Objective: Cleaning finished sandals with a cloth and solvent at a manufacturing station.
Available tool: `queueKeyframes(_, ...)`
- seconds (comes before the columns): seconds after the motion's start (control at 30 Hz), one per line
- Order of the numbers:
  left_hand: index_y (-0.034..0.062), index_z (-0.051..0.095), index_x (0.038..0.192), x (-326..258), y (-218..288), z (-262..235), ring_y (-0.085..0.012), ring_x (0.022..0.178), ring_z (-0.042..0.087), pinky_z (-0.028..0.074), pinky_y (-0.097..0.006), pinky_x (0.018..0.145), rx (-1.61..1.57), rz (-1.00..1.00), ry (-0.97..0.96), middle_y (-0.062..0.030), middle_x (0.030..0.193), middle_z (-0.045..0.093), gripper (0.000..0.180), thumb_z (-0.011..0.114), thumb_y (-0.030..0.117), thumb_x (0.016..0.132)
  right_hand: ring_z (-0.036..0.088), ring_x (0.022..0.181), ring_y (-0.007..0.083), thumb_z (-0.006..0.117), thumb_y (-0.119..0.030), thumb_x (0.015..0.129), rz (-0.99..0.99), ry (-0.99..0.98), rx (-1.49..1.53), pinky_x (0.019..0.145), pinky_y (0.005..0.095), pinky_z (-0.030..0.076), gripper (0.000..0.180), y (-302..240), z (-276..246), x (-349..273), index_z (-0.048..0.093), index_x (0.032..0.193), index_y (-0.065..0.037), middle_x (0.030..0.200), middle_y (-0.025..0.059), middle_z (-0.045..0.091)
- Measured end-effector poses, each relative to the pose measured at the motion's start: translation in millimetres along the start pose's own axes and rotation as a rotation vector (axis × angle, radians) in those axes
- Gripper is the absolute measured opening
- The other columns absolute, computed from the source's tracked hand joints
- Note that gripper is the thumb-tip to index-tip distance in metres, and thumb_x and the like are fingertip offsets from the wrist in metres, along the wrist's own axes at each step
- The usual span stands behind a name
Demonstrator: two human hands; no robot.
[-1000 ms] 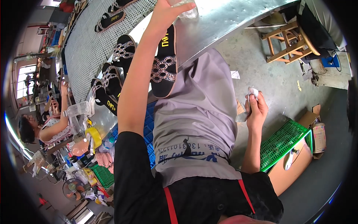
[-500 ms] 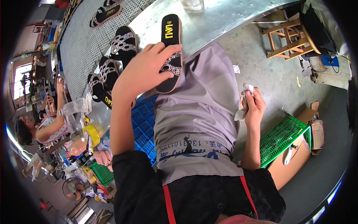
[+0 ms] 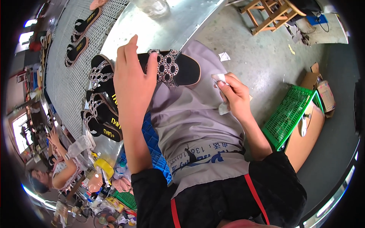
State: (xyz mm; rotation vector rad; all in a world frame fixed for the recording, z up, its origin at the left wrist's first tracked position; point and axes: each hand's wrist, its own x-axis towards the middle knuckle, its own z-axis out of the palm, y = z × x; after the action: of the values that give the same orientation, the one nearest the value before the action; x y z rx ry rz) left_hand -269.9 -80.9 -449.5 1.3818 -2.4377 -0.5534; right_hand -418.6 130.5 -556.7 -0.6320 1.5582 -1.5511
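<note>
A black slide sandal with a sparkling cut-out strap lies crosswise at the metal table's edge, its toe pointing right over my apron. My left hand spans its heel end, which is hidden beneath, with the thumb against the strap and the fingers long on the far side. Over my lap's right side, my right hand pinches a crumpled white cloth or tissue between thumb and fingers. Left of my left hand, several similar sandals stand close together, partly covered by that hand.
More sandals sit on the mesh surface. A clear container stands on the metal table. Below are blue crates; at right are a green crate and a wooden stool. Another person works at far left.
The sandal under my left hand has turned from lengthwise to crosswise, its toe now to the right. My left hand has swung round with it. The right hand still holds the white piece.
</note>
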Motion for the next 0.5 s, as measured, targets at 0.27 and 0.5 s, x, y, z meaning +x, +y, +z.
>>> queueKeyframes(0.27,0.0176,0.062,0.14,20,4,-1,-0.0311,0.142,0.047,0.036,-0.052,0.116,0.268,0.804,-0.414,-0.0001,0.153,0.053,0.073,0.086,0.025,0.071,0.052,0.068,0.0056,0.061,-0.005,0.103,0.024,0.014,0.012,0.058,0.0238,0.041,0.021,-2,20,-1,0.071,0.121,0.0,0.093,0.0002,0.058)
queueKeyframes(0.5,0.021,0.07,0.133,23,11,33,-0.026,0.114,0.057,0.043,-0.041,0.095,0.219,0.744,-0.177,0.003,0.134,0.065,0.063,0.085,0.035,0.074,0.058,0.073,0.0112,0.062,0.004,0.099,-0.412,0.196,-0.364,0.062,0.0256,0.045,0.026,1,22,23,0.072,0.123,0.0,0.095,0.0053,0.061)
